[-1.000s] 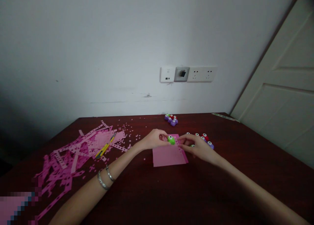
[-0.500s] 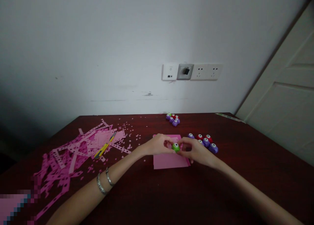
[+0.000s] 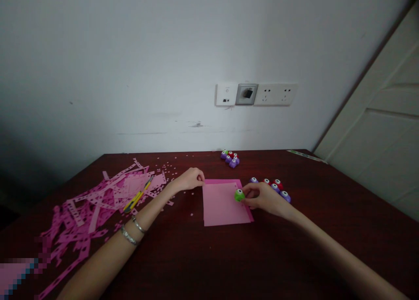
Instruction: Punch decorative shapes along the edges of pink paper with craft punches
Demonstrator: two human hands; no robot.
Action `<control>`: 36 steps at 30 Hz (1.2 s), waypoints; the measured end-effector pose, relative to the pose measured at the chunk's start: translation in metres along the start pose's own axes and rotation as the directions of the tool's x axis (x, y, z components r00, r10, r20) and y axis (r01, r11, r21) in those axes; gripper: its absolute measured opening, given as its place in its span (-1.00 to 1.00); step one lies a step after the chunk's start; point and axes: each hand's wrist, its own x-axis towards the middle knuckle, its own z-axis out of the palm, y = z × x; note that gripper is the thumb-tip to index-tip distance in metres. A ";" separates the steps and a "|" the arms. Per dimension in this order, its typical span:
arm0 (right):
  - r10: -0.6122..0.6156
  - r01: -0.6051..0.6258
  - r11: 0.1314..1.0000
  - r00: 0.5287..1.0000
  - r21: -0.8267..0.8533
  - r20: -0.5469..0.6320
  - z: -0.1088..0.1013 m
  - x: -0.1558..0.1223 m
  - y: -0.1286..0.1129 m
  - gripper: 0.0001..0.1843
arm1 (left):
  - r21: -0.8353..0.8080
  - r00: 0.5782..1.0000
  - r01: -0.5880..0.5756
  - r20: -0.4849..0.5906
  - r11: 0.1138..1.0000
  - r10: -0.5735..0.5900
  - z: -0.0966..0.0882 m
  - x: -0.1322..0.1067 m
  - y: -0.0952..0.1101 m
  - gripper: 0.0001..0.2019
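Note:
A pink paper sheet [image 3: 222,204] lies flat on the dark wooden table [image 3: 229,256]. My right hand [image 3: 263,197] is closed on a small green paper punch [image 3: 239,194] set at the sheet's right edge. My left hand [image 3: 190,178] rests at the sheet's top left corner, fingers curled together and touching the paper's edge. Two silver bracelets sit on my left wrist.
Several purple and red punches [image 3: 276,187] stand just behind my right hand; another small cluster of punches [image 3: 230,158] is near the wall. Pink paper strips and bits [image 3: 94,199] and a yellow utility knife [image 3: 137,195] cover the table's left side. A door [image 3: 379,134] is at right.
My left hand let go of the green punch and moved left to the sheet's top left corner. The punch shifted slightly right along the sheet's edge, held by my right hand alone.

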 end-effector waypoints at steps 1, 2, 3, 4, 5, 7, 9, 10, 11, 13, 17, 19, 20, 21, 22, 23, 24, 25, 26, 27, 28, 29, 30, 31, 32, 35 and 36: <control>0.015 -0.015 1.000 1.000 0.007 0.001 -0.001 0.000 -0.001 -0.74 | 0.009 1.000 0.000 0.010 1.000 0.000 0.001 0.000 -0.001 -0.86; 0.027 -0.027 1.000 1.000 0.012 -0.001 -0.002 -0.001 -0.003 -0.74 | 0.018 1.000 0.001 0.023 1.000 -0.001 0.003 0.000 -0.001 -0.84; 0.039 -0.039 0.999 0.999 0.013 -0.008 -0.003 -0.001 -0.004 -0.74 | 0.026 0.999 0.004 0.034 1.000 -0.005 0.005 0.000 -0.001 -0.82; 0.048 -0.047 0.999 0.999 0.014 -0.013 -0.004 -0.002 -0.005 -0.73 | 0.033 0.999 0.009 0.039 0.999 -0.010 0.006 0.001 -0.002 -0.80; 0.055 -0.055 0.998 0.998 0.017 -0.015 -0.004 -0.002 -0.006 -0.73 | 0.038 0.999 0.013 0.041 0.999 -0.014 0.008 0.001 -0.002 -0.79; 0.064 -0.064 0.997 0.998 0.032 -0.009 -0.006 -0.002 -0.007 -0.73 | 0.038 0.999 0.018 0.041 0.999 -0.020 0.011 0.001 -0.004 -0.77; 0.069 -0.069 0.996 0.998 0.047 -0.003 -0.008 -0.002 -0.006 -0.72 | 0.025 0.999 0.031 0.040 0.999 -0.032 0.012 0.001 -0.006 -0.78; 0.070 -0.070 0.996 0.998 0.052 -0.002 -0.009 -0.002 -0.006 -0.72 | 0.015 0.998 0.041 0.038 0.999 -0.041 0.013 0.002 -0.007 -0.78; 0.071 -0.071 0.996 0.997 0.053 -0.001 -0.010 -0.003 -0.007 -0.72 | 0.002 0.998 0.052 0.032 0.999 -0.052 0.014 0.002 -0.008 -0.79; 0.070 -0.071 0.996 0.997 0.049 0.008 -0.013 -0.004 -0.008 -0.71 | -0.038 0.997 0.072 0.023 0.997 -0.071 0.014 0.003 -0.009 -0.79; 0.062 -0.063 0.998 0.997 0.014 0.040 -0.020 -0.008 -0.014 -0.70 | -0.158 0.994 0.112 0.033 0.981 -0.108 0.015 0.004 -0.008 -0.84; 0.066 -0.066 0.998 0.997 -0.016 0.045 -0.024 -0.009 -0.016 -0.69 | -0.235 0.989 0.148 0.051 0.961 -0.140 0.014 0.004 -0.007 -0.85; 0.068 -0.067 0.997 0.997 -0.033 0.044 -0.026 -0.010 -0.017 -0.70 | -0.277 0.985 0.170 0.067 0.946 -0.157 0.014 0.004 -0.007 -0.85; 0.067 -0.064 0.997 0.997 -0.051 0.043 -0.028 -0.011 -0.018 -0.70 | -0.319 0.981 0.190 0.084 0.928 -0.172 0.013 0.004 -0.006 -0.85; 0.062 -0.058 0.996 0.997 -0.069 0.045 -0.030 -0.012 -0.019 -0.71 | -0.355 0.978 0.209 0.101 0.911 -0.184 0.012 0.004 -0.005 -0.85; 0.055 -0.051 0.995 0.997 -0.086 0.048 -0.032 -0.012 -0.019 -0.72 | -0.384 0.975 0.223 0.113 0.896 -0.194 0.010 0.004 -0.005 -0.86; 0.049 -0.044 0.994 0.998 -0.101 0.049 -0.034 -0.012 -0.018 -0.73 | -0.405 0.973 0.231 0.115 0.884 -0.202 0.009 0.004 -0.004 -0.86; 0.045 -0.039 0.993 0.998 -0.114 0.049 -0.036 -0.012 -0.018 -0.74 | -0.421 0.972 0.236 0.111 0.876 -0.209 0.008 0.003 -0.004 -0.86; 0.043 -0.037 0.991 0.998 -0.128 0.043 -0.038 -0.012 -0.017 -0.74 | -0.434 0.971 0.240 0.106 0.868 -0.215 0.006 0.003 -0.003 -0.86; 0.042 -0.037 0.989 0.999 -0.141 0.032 -0.040 -0.012 -0.016 -0.73 | -0.447 0.970 0.242 0.102 0.861 -0.220 0.005 0.002 -0.003 -0.86; 0.040 -0.036 0.988 0.999 -0.153 0.025 -0.042 -0.012 -0.014 -0.72 | -0.464 0.970 0.243 0.098 0.852 -0.223 0.004 0.002 -0.003 -0.85; 0.036 -0.032 0.986 0.999 -0.161 0.021 -0.043 -0.012 -0.013 -0.71 | -0.483 0.970 0.243 0.097 0.841 -0.225 0.003 0.001 -0.004 -0.84; 0.032 -0.028 0.986 0.999 -0.167 0.022 -0.044 -0.011 -0.011 -0.69 | -0.503 0.969 0.246 0.097 0.829 -0.229 0.001 0.001 -0.004 -0.84; 0.030 -0.026 0.985 0.999 -0.170 0.024 -0.045 -0.011 -0.010 -0.68 | -0.521 0.967 0.251 0.101 0.816 -0.233 0.000 0.000 -0.005 -0.84; 0.031 -0.026 0.985 0.999 -0.172 0.023 -0.046 -0.011 -0.009 -0.67 | -0.539 0.965 0.259 0.106 0.802 -0.240 -0.001 0.000 -0.006 -0.84; 0.041 -0.039 0.982 0.999 -0.184 0.003 -0.047 -0.011 -0.009 -0.65 | -0.591 0.958 0.281 0.121 0.756 -0.261 -0.003 0.000 -0.007 -0.85; 0.044 -0.045 0.981 0.999 -0.189 -0.008 -0.047 -0.011 -0.009 -0.66 | -0.612 0.956 0.284 0.127 0.738 -0.264 -0.003 0.000 -0.008 -0.85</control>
